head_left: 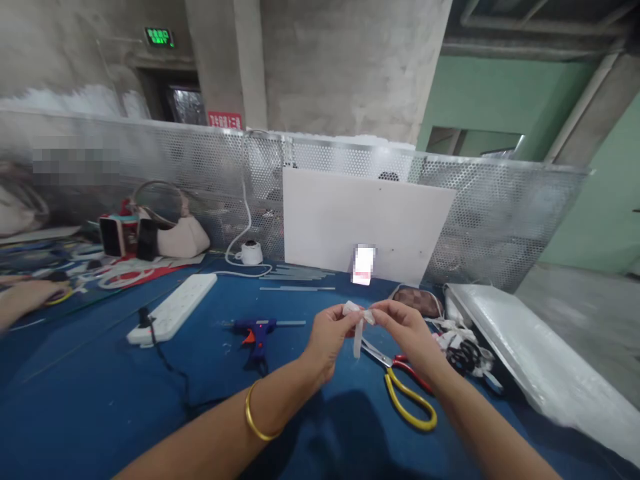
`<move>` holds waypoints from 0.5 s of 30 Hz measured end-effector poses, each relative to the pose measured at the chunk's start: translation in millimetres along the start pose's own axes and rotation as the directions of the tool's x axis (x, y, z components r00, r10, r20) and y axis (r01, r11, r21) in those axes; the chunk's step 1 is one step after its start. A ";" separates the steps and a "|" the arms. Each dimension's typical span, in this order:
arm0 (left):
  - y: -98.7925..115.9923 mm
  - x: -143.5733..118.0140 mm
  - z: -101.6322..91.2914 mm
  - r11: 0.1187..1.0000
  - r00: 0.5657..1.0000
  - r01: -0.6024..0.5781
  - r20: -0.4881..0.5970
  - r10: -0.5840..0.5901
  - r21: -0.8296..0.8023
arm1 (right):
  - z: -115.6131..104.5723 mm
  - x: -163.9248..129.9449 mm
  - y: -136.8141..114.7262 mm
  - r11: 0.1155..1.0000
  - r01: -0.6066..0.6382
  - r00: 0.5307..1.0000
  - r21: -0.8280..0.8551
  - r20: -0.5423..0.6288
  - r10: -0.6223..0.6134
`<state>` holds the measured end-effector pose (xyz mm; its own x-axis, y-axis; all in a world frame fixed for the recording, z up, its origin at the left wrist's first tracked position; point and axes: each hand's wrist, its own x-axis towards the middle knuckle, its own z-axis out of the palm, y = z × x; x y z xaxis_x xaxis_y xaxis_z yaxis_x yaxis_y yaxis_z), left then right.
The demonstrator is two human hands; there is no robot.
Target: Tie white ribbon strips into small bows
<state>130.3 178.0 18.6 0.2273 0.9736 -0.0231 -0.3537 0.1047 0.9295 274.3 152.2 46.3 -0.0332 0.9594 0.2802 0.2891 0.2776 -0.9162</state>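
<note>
Between my two hands is a white ribbon (358, 339), gathered into a small bow-like shape at the fingertips, with one end hanging straight down. My left hand (326, 339) pinches its left part between thumb and fingers. On the right part, the thumb and index finger of my right hand (404, 328) are closed. Just below the hands lie scissors (411, 403) with one yellow and one red handle, partly hidden by my right hand. To the left rests a blue glue gun (257, 328) with an orange trigger and a glue stick in its back end.
A white power strip (183, 307) with a black plug lies left. Glue sticks (297, 273) and a lit phone (363, 263) are behind. A brown checked pouch (417, 301) and plastic-wrapped package (540, 353) lie right. Another person's hand (33, 297) is far left, near a handbag (183, 237).
</note>
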 end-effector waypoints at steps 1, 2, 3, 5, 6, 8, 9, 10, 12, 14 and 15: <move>-0.8 3.4 0.4 1.000 1.000 -0.012 -0.012 0.012 0.004 | 0.4 3.7 1.3 1.000 -0.013 1.000 0.012 -0.009 0.013; -2.0 6.3 0.3 1.000 1.000 -0.017 -0.019 0.017 0.006 | 0.7 6.4 3.4 0.999 -0.026 1.000 0.024 -0.012 0.026; -3.3 8.7 -0.1 1.000 1.000 -0.015 -0.022 0.015 0.006 | 0.8 8.2 6.1 0.999 -0.039 0.999 0.036 -0.006 0.039; -5.8 12.4 -1.6 1.000 1.000 -0.001 -0.019 0.001 0.004 | 0.7 9.7 12.4 0.996 -0.066 0.998 0.056 0.024 0.065; -6.6 13.8 -2.3 1.000 1.000 0.005 -0.011 -0.005 0.002 | 0.3 9.9 15.5 0.995 -0.080 0.996 0.063 0.034 0.078; -7.2 16.0 -3.3 1.000 1.000 0.011 0.016 -0.011 0.003 | -0.9 10.0 20.8 0.992 -0.109 0.994 0.066 0.029 0.108; -7.2 16.6 -3.5 1.000 0.999 0.014 0.031 -0.014 0.006 | -1.6 10.0 22.7 0.991 -0.120 0.993 0.060 0.023 0.119; -7.2 16.9 -3.5 1.000 0.999 0.019 0.041 -0.019 0.008 | -2.3 10.0 24.1 0.991 -0.125 0.992 0.047 0.016 0.124; -7.6 16.5 -3.1 0.999 0.998 0.034 0.049 -0.035 0.012 | -3.3 10.1 25.3 0.994 -0.113 0.993 0.000 0.012 0.113; -8.6 14.9 -2.4 0.999 0.998 0.048 0.043 -0.049 0.009 | -4.0 9.8 25.0 0.994 -0.094 0.995 -0.058 0.012 0.095; -9.2 14.0 -2.1 0.999 0.998 0.054 0.041 -0.054 0.007 | -4.3 9.6 24.7 0.993 -0.087 0.996 -0.082 0.009 0.088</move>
<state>134.8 191.2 9.0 0.2827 0.9574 -0.0585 -0.3342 0.1554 0.9296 285.1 168.1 27.6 -0.0165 0.9805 0.1956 0.3682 0.1879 -0.9106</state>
